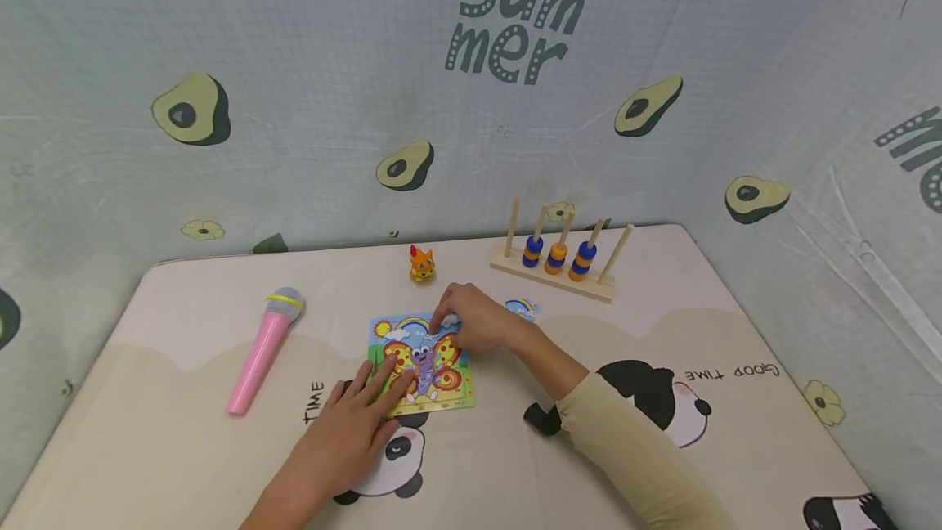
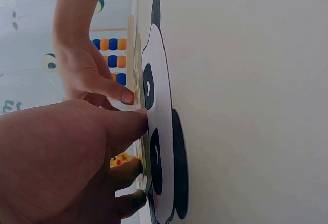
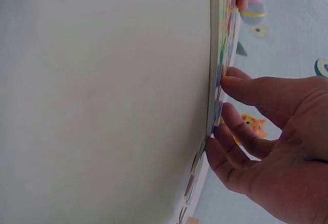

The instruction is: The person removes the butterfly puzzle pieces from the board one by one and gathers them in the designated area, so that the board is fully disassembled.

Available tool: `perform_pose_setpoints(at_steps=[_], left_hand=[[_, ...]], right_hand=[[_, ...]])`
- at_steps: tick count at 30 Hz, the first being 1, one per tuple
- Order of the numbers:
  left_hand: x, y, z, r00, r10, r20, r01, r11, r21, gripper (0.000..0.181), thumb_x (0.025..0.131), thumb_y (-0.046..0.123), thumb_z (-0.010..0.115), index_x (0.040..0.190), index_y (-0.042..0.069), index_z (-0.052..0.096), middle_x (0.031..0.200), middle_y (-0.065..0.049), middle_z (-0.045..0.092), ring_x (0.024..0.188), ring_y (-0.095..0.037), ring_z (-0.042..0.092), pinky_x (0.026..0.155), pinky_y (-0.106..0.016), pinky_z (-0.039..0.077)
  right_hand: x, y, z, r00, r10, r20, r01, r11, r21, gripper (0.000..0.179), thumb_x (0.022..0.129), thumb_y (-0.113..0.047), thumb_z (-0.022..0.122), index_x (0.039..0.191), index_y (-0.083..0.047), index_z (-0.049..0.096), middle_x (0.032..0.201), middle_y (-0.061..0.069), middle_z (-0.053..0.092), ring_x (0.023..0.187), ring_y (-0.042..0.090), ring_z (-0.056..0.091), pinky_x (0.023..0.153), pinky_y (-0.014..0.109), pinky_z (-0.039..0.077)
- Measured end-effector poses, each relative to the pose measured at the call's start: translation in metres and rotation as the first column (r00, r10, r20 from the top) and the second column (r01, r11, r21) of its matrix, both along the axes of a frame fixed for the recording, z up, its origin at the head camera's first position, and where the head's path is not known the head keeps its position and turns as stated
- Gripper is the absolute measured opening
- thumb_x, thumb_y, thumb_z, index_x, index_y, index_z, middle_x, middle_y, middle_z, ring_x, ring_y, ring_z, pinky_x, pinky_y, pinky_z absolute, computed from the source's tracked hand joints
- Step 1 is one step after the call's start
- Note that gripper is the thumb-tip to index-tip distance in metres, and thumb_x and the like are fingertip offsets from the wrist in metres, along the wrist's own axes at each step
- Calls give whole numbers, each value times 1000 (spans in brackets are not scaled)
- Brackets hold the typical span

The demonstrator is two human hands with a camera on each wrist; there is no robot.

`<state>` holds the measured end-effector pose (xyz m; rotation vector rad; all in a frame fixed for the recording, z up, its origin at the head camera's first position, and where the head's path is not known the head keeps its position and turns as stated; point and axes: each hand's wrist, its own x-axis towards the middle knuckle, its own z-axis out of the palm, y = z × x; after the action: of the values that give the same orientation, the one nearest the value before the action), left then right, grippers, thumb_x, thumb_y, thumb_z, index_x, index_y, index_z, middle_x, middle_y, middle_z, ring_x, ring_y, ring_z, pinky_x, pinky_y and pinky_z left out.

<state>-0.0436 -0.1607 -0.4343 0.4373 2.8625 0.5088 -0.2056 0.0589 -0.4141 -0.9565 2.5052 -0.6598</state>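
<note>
A square butterfly jigsaw puzzle (image 1: 423,379) lies on the table, with a sun and rainbow along its far side. My left hand (image 1: 353,428) rests on its near left part, fingers spread and straight, several fingertips on the picture. At the far right corner my right hand (image 1: 474,317) bends over the puzzle, thumb and fingertips around a blue puzzle piece (image 3: 219,106). That piece is mostly hidden under the hand in the head view. Right of this hand lies a small rainbow-and-cloud shape (image 1: 522,308).
A pink toy microphone (image 1: 257,362) with a grey head lies at the left. Behind the puzzle stands a small orange animal figure (image 1: 423,265). A wooden peg abacus (image 1: 552,272) with blue and orange rings stands at the back right. The tablecloth (image 1: 169,424) has printed pandas.
</note>
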Motion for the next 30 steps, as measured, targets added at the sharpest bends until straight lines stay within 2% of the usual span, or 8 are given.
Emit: perform_pose_setpoints(at_steps=[8, 18, 26, 30], left_hand=[[0, 0, 1, 1000, -10, 3, 10, 1000, 8, 63, 102, 28, 66, 160, 24, 43, 172, -9, 30, 156, -47, 28, 120, -71, 28], [0, -1, 2, 1000, -9, 15, 8, 1000, 9, 63, 102, 29, 66, 161, 25, 42, 172, -8, 29, 156, -47, 27, 119, -73, 27], [0, 0, 2, 1000, -9, 11, 9, 1000, 15, 63, 102, 28, 66, 161, 24, 43, 172, -9, 29, 156, -47, 27, 120, -72, 27], [1, -1, 2, 1000, -13, -2, 13, 1000, 14, 62, 103, 27, 65, 161, 23, 43, 172, -9, 30, 156, -47, 28, 119, -71, 28]], right_hand=[[1, -1, -2, 999, -40, 35, 40, 999, 7, 28, 87, 3, 75, 104, -18, 79, 127, 6, 63, 127, 26, 51, 113, 45, 43], [1, -1, 1, 1000, -8, 10, 9, 1000, -13, 31, 84, 6, 76, 107, -14, 81, 122, 5, 65, 121, 24, 57, 111, 45, 46], [2, -2, 2, 999, -38, 15, 38, 999, -1, 45, 84, 3, 78, 125, -15, 74, 125, 5, 65, 120, 23, 58, 109, 44, 49], [3, -3, 3, 999, -38, 11, 38, 999, 4, 48, 85, 5, 77, 129, -14, 73, 125, 6, 65, 118, 23, 58, 108, 42, 50]])
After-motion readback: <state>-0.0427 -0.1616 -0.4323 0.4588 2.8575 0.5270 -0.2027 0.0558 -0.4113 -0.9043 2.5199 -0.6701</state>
